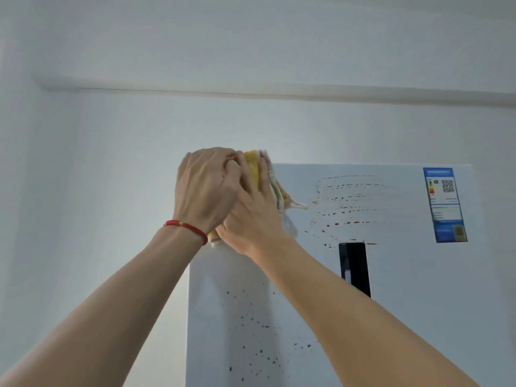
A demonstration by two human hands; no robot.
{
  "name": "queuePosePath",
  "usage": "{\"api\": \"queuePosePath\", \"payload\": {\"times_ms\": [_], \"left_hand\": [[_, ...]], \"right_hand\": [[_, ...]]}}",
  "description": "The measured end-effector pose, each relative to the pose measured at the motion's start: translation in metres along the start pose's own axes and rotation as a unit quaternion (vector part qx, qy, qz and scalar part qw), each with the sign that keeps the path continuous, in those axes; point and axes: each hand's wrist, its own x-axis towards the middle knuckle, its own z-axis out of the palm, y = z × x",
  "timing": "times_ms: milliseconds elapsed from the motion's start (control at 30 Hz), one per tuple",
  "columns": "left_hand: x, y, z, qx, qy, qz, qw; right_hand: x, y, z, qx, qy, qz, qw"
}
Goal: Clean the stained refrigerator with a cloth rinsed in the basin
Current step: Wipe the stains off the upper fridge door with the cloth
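Refrigerator door fills the lower right of the view, white and pretty messy. Closest to the camera, both bare forearms reach up and forward from the bottom corners. Dark specks are scattered over the lower part of the door between the arms.

Further up, the left hand, with a red string bracelet on the wrist, and the right hand meet at the fridge's top left corner. The left one lies partly over the right, and both are pressed down on a bunched yellow and white cloth, flattening it against the door. Fingers are closed over the fabric, so both hands are clamped on it. A bit of cloth pokes out under the wrists too.

Right of the cloth, rows of orange-brown streaks run across the upper door. Just below them sits a black panel, partly hidden by the right forearm. Near the top right corner there's a blue energy label with a QR code.

Beyond the fridge is a plain pale wall meeting the ceiling.
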Motion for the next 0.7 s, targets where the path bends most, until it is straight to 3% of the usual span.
{"api": "queuePosePath", "payload": {"times_ms": [367, 567, 700], "left_hand": [[0.004, 0.068, 0.082, 0.073, -0.072, 0.06, 0.993], [0.008, 0.077, 0.091, 0.083, -0.042, 0.033, 0.995], [0.006, 0.077, 0.085, 0.075, -0.067, 0.04, 0.994]], "right_hand": [[-0.088, 0.217, -0.009, 0.022, 0.002, 0.2, 0.979], [-0.12, 0.295, -0.013, 0.045, -0.014, 0.3, 0.953], [-0.135, 0.321, -0.011, 0.058, -0.007, 0.369, 0.927]]}}
